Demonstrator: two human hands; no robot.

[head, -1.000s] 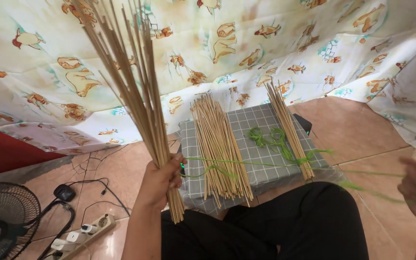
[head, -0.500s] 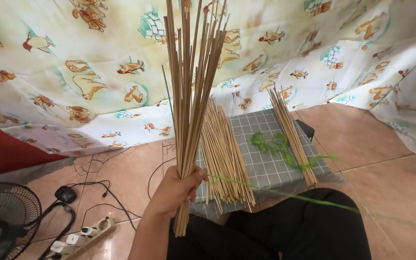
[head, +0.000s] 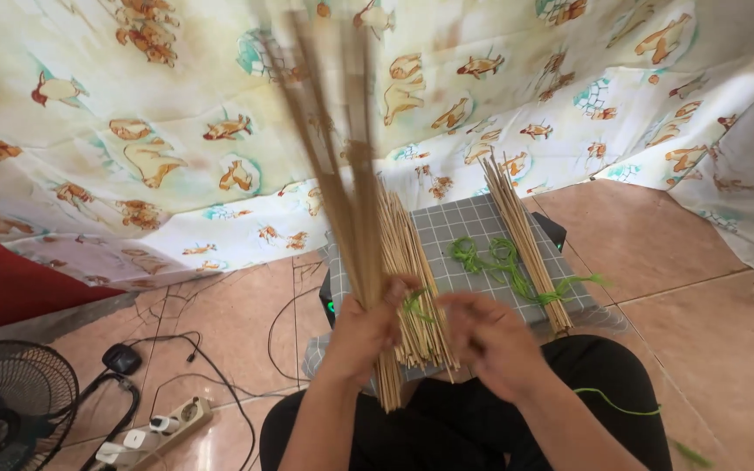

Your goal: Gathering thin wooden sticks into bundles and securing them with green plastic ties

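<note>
Head view, looking down: the left hand (head: 366, 330) is closed around a blurred bundle of thin bamboo sticks (head: 342, 187), held upright above the lap. The right hand (head: 489, 336), just beside it, pinches a green string (head: 415, 303) at the bundle. More sticks (head: 407, 262) lie behind on a grey checked cushion (head: 473, 292). A fan (head: 10, 406) stands on the tiled floor (head: 237, 314).

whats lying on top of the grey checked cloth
On the grey checked cloth lie a loose pile of sticks, a tangle of green string and a tied bundle of sticks. The near edge is hidden by the hands.
</note>
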